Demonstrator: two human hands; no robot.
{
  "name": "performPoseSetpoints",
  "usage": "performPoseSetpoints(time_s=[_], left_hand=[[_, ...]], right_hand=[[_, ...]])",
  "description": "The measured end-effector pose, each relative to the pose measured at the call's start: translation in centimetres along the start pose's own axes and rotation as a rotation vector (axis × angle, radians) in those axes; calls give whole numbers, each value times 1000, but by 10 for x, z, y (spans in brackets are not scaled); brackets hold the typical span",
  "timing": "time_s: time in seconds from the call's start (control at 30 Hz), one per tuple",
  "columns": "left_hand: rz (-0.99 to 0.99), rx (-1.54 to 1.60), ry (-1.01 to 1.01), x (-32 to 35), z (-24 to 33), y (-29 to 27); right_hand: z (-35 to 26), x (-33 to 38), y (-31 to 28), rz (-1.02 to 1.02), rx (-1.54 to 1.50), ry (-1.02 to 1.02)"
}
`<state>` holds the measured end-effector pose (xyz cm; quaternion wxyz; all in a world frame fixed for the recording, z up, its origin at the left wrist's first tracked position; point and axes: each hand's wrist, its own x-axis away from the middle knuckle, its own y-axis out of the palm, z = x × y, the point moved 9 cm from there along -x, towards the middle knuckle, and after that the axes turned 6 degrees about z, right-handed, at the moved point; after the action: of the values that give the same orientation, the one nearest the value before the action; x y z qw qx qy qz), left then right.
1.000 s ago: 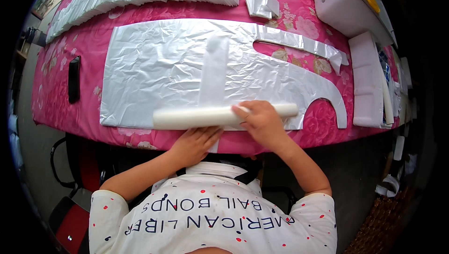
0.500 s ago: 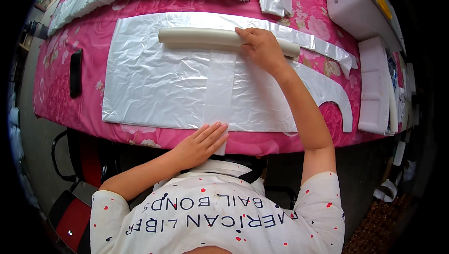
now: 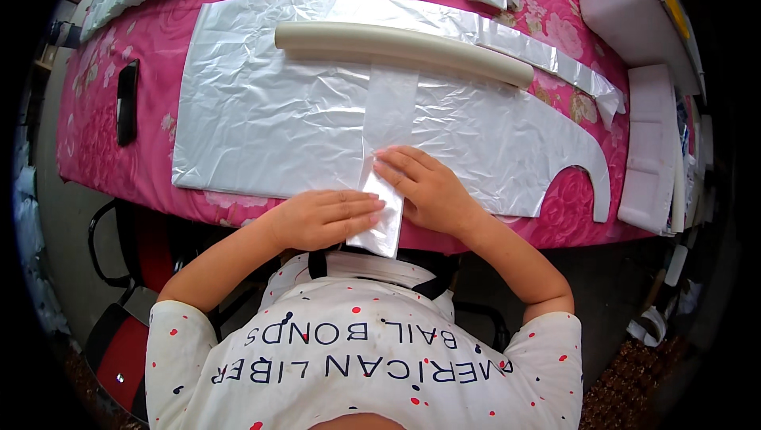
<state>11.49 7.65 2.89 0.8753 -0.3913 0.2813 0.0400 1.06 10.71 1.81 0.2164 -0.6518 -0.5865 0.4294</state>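
We note bright, diffuse light across the work area; we cannot determine its source. Broken glare appears on the wrinkled, glossy white plastic sheet (image 3: 269,113) beyond the left hand (image 3: 326,216) and right hand (image 3: 432,192). A soft shadow follows the near side of the cream cylindrical roll (image 3: 400,45) farther ahead. Fisheye curvature bends the pink floral tablecloth (image 3: 154,101) beside both hands; outer corners are black.

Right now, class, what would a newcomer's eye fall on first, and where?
First, the shiny white plastic sheet with curved cut-outs, spread over the pink floral tablecloth. Next, the long cream-coloured cylinder lying across its far half. Then the left hand and right hand, at a folded plastic strip by the near edge.
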Motion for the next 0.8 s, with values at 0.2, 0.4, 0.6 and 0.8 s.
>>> performPoseSetpoints(time_s=[0.2,0.4,0.6,0.8], left_hand=[[-128,-200,-328,-16,-40,1],[12,12,-543,-15,-61,-4],[366,369,-1024,-7,-87,-18],[31,-327,-530,-37,-58,6]], right_hand=[[5,0,-9,164,130,10],[28,-2,-20,175,-16,204],[84,-4,-4,19,-468,886],[97,-7,1,-67,-500,1018]])
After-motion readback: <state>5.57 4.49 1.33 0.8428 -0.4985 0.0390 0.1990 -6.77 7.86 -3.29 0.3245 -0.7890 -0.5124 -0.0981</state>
